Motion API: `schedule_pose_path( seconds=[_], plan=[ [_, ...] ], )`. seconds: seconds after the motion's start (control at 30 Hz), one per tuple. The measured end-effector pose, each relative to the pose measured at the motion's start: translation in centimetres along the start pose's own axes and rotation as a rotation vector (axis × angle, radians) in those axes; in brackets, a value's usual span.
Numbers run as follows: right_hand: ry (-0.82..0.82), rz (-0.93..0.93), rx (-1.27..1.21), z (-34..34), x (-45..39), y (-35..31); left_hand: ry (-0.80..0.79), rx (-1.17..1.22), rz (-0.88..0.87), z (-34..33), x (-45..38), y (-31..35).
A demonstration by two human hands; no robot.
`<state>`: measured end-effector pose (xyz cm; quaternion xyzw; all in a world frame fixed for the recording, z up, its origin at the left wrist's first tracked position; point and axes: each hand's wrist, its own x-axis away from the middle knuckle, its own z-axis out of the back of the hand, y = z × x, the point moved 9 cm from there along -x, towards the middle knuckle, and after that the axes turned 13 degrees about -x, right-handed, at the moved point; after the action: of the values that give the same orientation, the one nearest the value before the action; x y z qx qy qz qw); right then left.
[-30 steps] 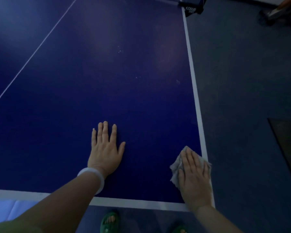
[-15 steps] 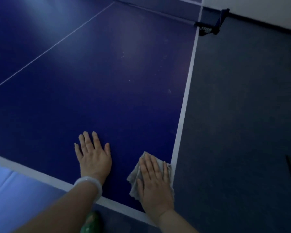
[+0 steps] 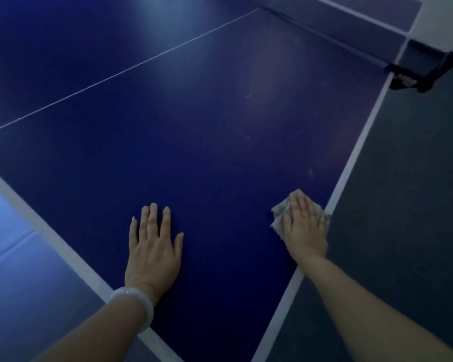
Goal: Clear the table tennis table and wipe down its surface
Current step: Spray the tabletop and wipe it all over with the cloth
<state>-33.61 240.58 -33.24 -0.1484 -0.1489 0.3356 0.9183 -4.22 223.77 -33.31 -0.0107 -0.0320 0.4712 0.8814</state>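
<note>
The dark blue table tennis table (image 3: 207, 131) fills most of the view, with white lines along its edges and a thin centre line. My left hand (image 3: 153, 246) lies flat on the surface near the near end, fingers straight. My right hand (image 3: 305, 226) presses flat on a crumpled grey cloth (image 3: 279, 214) right beside the table's right white side line. Most of the cloth is hidden under that hand. Small pale specks show on the surface farther up.
The net post clamp (image 3: 413, 74) sticks out at the table's far right edge. Dark grey floor (image 3: 403, 205) lies to the right, blue floor mats (image 3: 16, 257) at the near left. A white bracelet (image 3: 135, 303) circles my left wrist.
My right hand has pushed the cloth forward along the right edge, away from the near end. The left hand stays flat on the table. The view has swung left.
</note>
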Motion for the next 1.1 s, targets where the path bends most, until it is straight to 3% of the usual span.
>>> schedule_pose_path(
  seconds=[0.07,0.17,0.23,0.27,0.33,0.47,0.6,0.67,0.77,0.9,1.0,1.1],
  plan=[
    [0.046,-0.046,-0.007,-0.9,0.3,-1.9,-0.006,-0.011,0.010,0.1,0.1,0.0],
    [-0.040,0.403,0.049,-3.6,5.1,-8.5,-0.034,-0.024,0.016,0.2,0.1,0.1],
    [-0.156,0.706,0.128,-4.8,8.6,-9.3,-0.049,-0.022,0.020,0.3,0.2,0.1],
    [-0.199,0.769,0.144,-4.6,9.2,-8.3,-0.052,-0.018,0.022,0.4,0.2,0.0],
    [-0.217,0.744,0.129,-3.0,8.3,-5.0,-0.052,-0.016,0.028,0.5,0.3,0.0],
    [-0.156,0.427,0.079,0.4,2.8,0.3,-0.053,-0.011,0.035,0.6,0.4,0.0],
    [-0.086,0.158,0.093,0.4,-1.1,0.7,-0.045,0.009,0.036,0.7,0.4,0.0],
    [-0.050,0.108,0.113,-0.3,-1.2,0.1,-0.056,-0.007,0.044,0.6,0.3,0.0],
    [-0.064,0.221,0.130,-1.2,-0.6,-1.3,-0.054,-0.025,0.089,1.3,0.4,1.1],
    [-0.114,0.473,0.188,-0.8,-1.1,-2.0,0.018,0.058,0.140,2.8,0.5,8.4],
    [-0.177,0.615,0.210,-0.2,-1.3,-1.9,-0.043,0.166,0.321,2.5,-0.6,14.2],
    [-0.214,0.716,0.182,0.4,-1.6,-1.5,-0.131,0.076,0.543,1.6,-1.3,16.9]
  ],
)
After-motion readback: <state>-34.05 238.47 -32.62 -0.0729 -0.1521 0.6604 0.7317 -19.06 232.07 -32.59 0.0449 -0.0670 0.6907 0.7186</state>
